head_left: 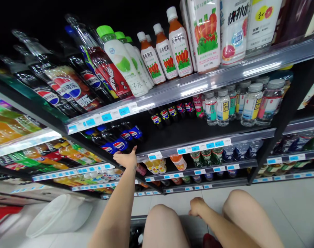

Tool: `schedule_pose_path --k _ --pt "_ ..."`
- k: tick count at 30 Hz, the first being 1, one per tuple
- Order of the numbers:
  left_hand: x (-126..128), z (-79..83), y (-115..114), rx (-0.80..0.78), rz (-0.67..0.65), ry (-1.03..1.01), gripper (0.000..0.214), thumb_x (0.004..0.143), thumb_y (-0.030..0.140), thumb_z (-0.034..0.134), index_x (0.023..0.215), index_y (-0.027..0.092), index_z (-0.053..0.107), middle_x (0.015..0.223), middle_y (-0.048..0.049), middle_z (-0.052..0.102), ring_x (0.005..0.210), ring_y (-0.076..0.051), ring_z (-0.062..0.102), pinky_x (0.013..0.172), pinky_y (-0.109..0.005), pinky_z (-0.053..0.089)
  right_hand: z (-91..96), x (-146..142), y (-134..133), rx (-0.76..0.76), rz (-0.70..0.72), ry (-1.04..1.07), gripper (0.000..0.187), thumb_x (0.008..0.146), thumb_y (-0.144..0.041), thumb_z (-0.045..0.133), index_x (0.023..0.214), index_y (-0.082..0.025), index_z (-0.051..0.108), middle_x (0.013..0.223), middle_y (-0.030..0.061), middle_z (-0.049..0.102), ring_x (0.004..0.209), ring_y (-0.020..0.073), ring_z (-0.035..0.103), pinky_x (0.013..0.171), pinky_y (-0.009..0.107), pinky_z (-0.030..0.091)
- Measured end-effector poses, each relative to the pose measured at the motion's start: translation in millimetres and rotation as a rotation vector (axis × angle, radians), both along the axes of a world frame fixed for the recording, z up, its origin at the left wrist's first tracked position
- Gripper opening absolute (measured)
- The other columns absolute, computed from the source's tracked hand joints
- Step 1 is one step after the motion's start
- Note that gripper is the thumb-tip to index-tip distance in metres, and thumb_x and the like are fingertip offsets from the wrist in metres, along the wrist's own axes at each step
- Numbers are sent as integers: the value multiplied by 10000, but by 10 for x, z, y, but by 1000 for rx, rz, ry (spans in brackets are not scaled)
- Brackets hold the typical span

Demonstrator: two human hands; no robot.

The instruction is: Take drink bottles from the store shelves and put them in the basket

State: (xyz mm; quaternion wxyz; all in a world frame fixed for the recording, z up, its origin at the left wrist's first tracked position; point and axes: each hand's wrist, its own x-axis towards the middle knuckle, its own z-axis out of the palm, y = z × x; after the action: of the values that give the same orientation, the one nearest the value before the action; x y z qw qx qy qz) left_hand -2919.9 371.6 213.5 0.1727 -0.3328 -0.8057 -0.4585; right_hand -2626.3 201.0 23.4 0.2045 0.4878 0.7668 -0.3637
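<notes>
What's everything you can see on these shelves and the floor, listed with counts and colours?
Tall cola bottles: several, dark with red-white-blue labels, top shelf left.
Green-capped plastic bottles: three, white, top shelf middle.
Carrot-label juice bottles: about four, orange with white caps, top shelf.
Small clear water bottles: several, grey caps, second shelf right.
Small blue-label cola bottles: several, dark, second shelf left.
Price tags: many, blue, along the shelf rails.
Round plastic tub: one, translucent white, floor at left.
Left hand: one, at the second shelf's edge by the blue-label bottles, fingers hidden.
Right hand: one, fingers curled, low between the bare knees.
</notes>
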Motion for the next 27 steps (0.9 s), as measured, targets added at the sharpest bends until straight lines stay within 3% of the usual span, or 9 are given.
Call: schedule_pose_path --k 5,10,18,27 --pt "32 82 21 -120 65 -52 844 655 420 878 1268 86 404 1289 -230 481 1211 -416 537 1037 -524 447 31 10 11 -10 18 18 321 869 -373 653 1054 -135 763 946 137 763 943 260 740 877 355 571" --pt "120 146 25 -204 60 -30 830 699 409 844 1308 66 396 1335 -276 450 1143 -442 591 942 -569 509 37 6 -2 22 29 38 404 865 -395 672 1167 -133 730 1220 179 691 1184 297 646 971 381 536" --pt "144 181 1 -260 66 9 840 704 358 848 1323 5 402 1328 -294 464 1095 -441 618 913 -548 534 30 106 -9 24 8 32 422 871 -432 679 1134 -108 742 991 166 757 1095 290 692 984 376 530" --pt "302 217 -23 -263 104 -33 800 741 289 807 1340 -34 385 1350 -319 438 1178 -447 568 973 -526 501 93 283 -23 57 -19 56 399 895 -391 618 1178 -130 726 1113 169 735 1142 284 671 963 360 538"
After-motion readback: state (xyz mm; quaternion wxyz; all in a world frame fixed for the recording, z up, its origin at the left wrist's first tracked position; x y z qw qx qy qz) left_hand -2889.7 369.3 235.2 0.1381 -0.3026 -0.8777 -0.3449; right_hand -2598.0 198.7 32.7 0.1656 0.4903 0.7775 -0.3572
